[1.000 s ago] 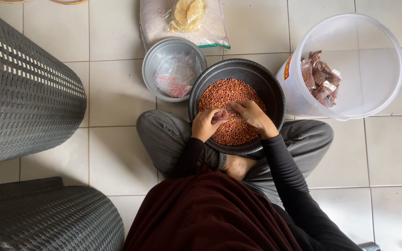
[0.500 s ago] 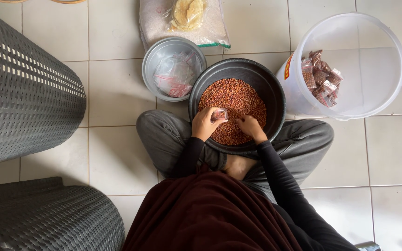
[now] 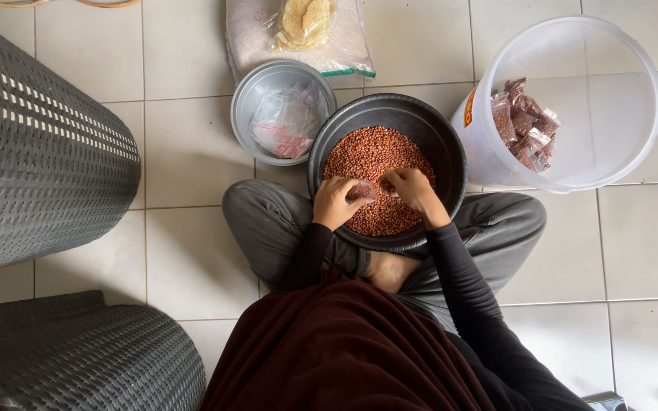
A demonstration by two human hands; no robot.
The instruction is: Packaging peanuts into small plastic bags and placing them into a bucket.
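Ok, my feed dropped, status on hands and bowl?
Both hands, left and right, pinching a small bag over the peanuts. Black bowl in lap. Nothing in the way.

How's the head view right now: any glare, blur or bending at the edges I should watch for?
Head view: soft, even daylight, faint shadows only. Both hands, left and right, and the nuts in the black basin look sharp. Mild sheen on the clear bucket and floor tiles. Tile lines bow slightly near the frame edges; the wicker basket looms large at left.

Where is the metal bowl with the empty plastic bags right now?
In the head view, the metal bowl sits on the tiled floor, touching the upper-left rim of the black basin, just below the white sack.
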